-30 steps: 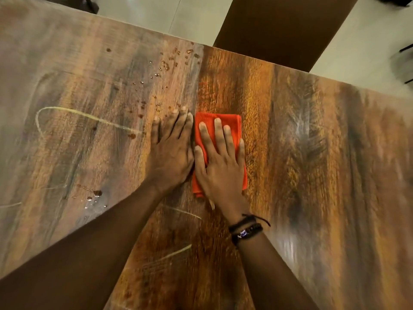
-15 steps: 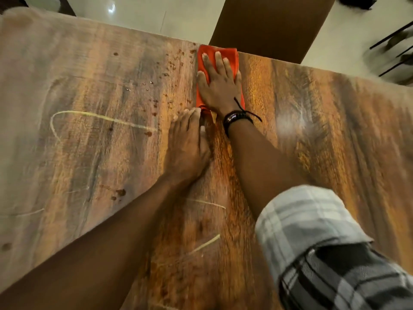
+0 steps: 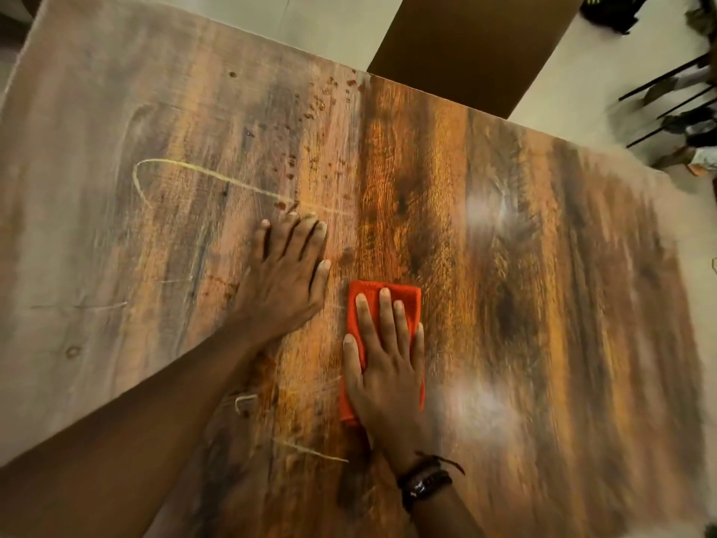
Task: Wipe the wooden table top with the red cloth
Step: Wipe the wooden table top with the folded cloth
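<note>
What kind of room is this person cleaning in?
Probably an indoor dining or work room, home or office; hard to say more. Clues: a large wooden table, pale tiled floor beyond it, and thin dark furniture legs at the far right.

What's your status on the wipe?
Left hand flat on table. Right hand flat on cloth, pressing it down. Spots beyond left hand not yet wiped.

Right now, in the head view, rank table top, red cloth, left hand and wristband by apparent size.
1. table top
2. left hand and red cloth, unranked: the right hand hides much of the cloth.
3. wristband
</note>
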